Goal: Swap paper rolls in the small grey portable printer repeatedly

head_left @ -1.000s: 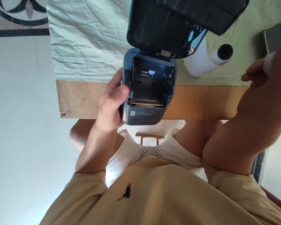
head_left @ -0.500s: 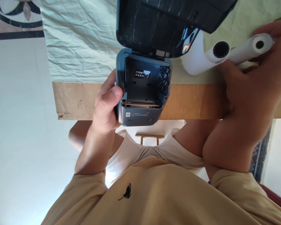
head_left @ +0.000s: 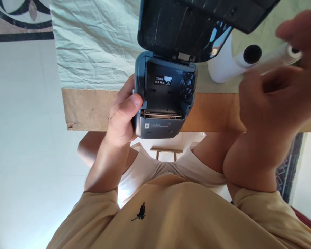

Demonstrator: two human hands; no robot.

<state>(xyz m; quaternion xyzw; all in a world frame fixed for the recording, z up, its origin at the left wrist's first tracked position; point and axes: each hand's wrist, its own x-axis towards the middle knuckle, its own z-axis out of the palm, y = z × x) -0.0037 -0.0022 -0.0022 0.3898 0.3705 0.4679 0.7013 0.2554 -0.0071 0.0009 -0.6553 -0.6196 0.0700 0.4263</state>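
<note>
A dark blue label printer (head_left: 165, 128) is gripped at its left side by my left hand (head_left: 124, 116), with the thumb over the rim. Its black lid (head_left: 181, 31) is swung up, so the hollow compartment shows a small white-printed label inside. My right hand (head_left: 282, 93), blurred, is over the right side of the table. Its thumb and upper finger are apart, and I see nothing held between them. Behind it lies a white roll (head_left: 274, 60) with a dark hole in its end, partly hidden by the hand. Beside that roll is a white bottle-shaped object (head_left: 220, 71) with a black round end (head_left: 252, 54).
A pale green cloth (head_left: 93, 45) covers the table, leaving a bare wooden front edge (head_left: 90, 109). My legs are under that edge, with a small wooden stool (head_left: 166, 150) beyond them. Light tiled floor (head_left: 23, 121) lies to the left.
My right hand has risen away from the white roll and now passes in front of it. The printer, still in my left hand, appears slightly farther right as the view shifts.
</note>
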